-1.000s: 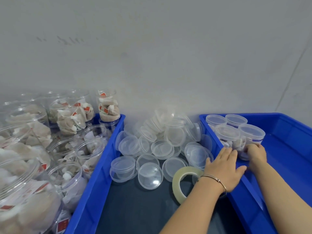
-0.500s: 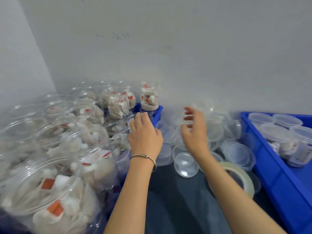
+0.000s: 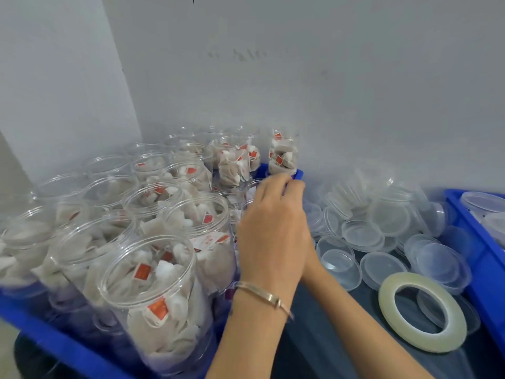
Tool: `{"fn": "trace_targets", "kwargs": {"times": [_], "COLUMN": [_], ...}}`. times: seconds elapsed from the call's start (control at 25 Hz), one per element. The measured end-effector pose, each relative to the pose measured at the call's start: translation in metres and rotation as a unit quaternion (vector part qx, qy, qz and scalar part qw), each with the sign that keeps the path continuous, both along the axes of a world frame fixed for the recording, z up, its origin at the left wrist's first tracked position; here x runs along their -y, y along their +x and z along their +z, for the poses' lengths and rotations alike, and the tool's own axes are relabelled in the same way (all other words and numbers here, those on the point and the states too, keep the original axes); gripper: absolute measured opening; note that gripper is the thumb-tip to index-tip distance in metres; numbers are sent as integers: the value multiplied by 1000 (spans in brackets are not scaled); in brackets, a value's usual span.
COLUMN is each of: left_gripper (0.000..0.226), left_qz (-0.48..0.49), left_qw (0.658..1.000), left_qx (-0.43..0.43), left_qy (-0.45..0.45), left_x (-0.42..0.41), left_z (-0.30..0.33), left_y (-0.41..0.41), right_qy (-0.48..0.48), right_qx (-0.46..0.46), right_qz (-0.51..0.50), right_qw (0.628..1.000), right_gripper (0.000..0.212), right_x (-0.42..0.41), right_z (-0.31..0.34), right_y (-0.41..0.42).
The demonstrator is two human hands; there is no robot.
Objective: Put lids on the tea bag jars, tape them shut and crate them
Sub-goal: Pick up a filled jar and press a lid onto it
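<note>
Several open clear jars of tea bags [image 3: 147, 283] with red tags fill the blue crate [image 3: 54, 340] on the left. My left hand [image 3: 273, 228], bracelet at the wrist, reaches over the jars at that crate's right edge. Its fingertips bend lightly near the far corner, below a small jar [image 3: 282, 157], and I see nothing held in them. My right hand is hidden behind the left; only its wrist [image 3: 311, 258] and forearm show. Loose clear lids [image 3: 360, 233] lie piled in the middle. A tape roll [image 3: 388, 310] lies flat to the right of my forearm.
A second blue crate [image 3: 464, 214] stands at the right edge with lidded jars [image 3: 483, 201] in it. A grey wall rises close behind everything. The dark table surface [image 3: 314, 351] shows between the two crates, under my arms.
My view has swung left. My left hand has moved further forward over the jars, and my right hand has come left from the lid pile and slipped behind the left hand.
</note>
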State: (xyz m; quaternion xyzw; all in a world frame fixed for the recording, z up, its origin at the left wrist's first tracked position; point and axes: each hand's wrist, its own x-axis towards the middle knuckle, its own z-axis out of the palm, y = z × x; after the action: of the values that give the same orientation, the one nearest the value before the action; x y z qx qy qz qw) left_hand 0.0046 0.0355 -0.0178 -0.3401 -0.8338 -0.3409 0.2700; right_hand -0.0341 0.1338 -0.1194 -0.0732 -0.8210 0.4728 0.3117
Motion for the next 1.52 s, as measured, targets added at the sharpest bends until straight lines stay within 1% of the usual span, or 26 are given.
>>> {"fn": "trace_targets", "kwargs": {"times": [0.08, 0.12, 0.16, 0.2, 0.24, 0.28, 0.36, 0.52, 0.6, 0.72, 0.76, 0.8, 0.84, 0.92, 0.96, 1.0, 1.08, 1.12, 1.16, 1.2, 1.24, 1.28, 1.32, 1.36, 1.44, 1.52], "left_gripper": [26, 30, 38, 49, 58, 61, 55, 46, 42, 34, 34, 35, 36, 37, 38, 38, 35, 32, 29, 28, 28, 29, 28, 26, 28, 34], "left_qz": [56, 106, 160, 207, 241, 256, 254, 261, 244, 197, 180, 165, 147, 101, 73, 43, 7, -11, -34, -53, -67, -79, -87, -95, -131, -187], "left_qw": [992, 989, 984, 973, 956, 941, 935, 944, 952, 969, 974, 978, 982, 991, 994, 996, 993, 988, 981, 979, 976, 973, 969, 965, 961, 946], "left_qx": [-105, -104, -64, 1, 68, 111, 124, 86, 84, 76, 70, 52, 29, -3, -16, -26, -23, 18, 76, 110, 123, 127, 123, 118, 140, 215], "left_qy": [45, 17, -38, -100, -154, -193, -216, -184, -162, -127, -118, -116, -115, -88, -78, -77, -113, -151, -173, -165, -164, -176, -196, -213, -200, -153], "left_x": [24, 35, 44, 49, 50, 50, 47, 48, 47, 40, 35, 28, 20, 3, -6, -15, -25, -29, -31, -33, -34, -35, -36, -37, -41, -42], "left_z": [7, 11, 14, 17, 20, 22, 22, 20, 21, 27, 29, 29, 25, 19, 11, 2, -16, -25, -35, -49, -63, -73, -80, -87, -97, -102], "left_y": [5, 6, 4, 1, -1, -2, -5, -9, -9, -8, -7, -5, -1, 14, 21, 27, 35, 37, 37, 34, 31, 29, 29, 29, 28, 20], "right_qy": [22, 18, 8, 2, -2, 0, 17, 18, 22, -2, -19, -31, -43, -60, -75, -92, -85, -66, -76, -99, -96, -56, 19, 100, 236, 329], "right_qx": [-32, -39, -39, -38, -35, -34, -29, -10, 13, 59, 48, 27, 5, -13, -14, -11, 29, 49, 62, 68, 72, 78, 104, 152, 281, 337], "right_qz": [-1, 8, 20, 30, 37, 43, 62, 88, 125, 243, 244, 220, 189, 103, 68, 48, 60, 88, 123, 141, 122, 76, 23, -15, -47, -76], "right_qw": [999, 999, 999, 999, 999, 999, 997, 996, 992, 968, 968, 975, 981, 993, 995, 995, 994, 993, 987, 983, 985, 992, 994, 983, 929, 879], "right_gripper": [41, 44, 46, 47, 49, 50, 53, 56, 63, 90, 97, 97, 85, 53, 43, 41, 60, 58, 52, 49, 51, 57, 63, 67, 64, 51], "right_x": [4, 6, 9, 10, 12, 13, 18, 21, 20, 24, 24, 23, 21, 11, 5, -3, -27, -40, -55, -69, -82, -95, -104, -110, -118, -129], "right_z": [3, 4, 6, 6, 6, 5, 4, 3, 4, 6, 8, 9, 12, 8, 0, -10, -34, -45, -55, -61, -65, -68, -72, -75, -78, -85], "right_y": [4, 5, 7, 8, 9, 10, 13, 19, 24, 26, 26, 25, 26, 35, 41, 50, 76, 90, 104, 113, 117, 117, 112, 102, 84, 78]}}
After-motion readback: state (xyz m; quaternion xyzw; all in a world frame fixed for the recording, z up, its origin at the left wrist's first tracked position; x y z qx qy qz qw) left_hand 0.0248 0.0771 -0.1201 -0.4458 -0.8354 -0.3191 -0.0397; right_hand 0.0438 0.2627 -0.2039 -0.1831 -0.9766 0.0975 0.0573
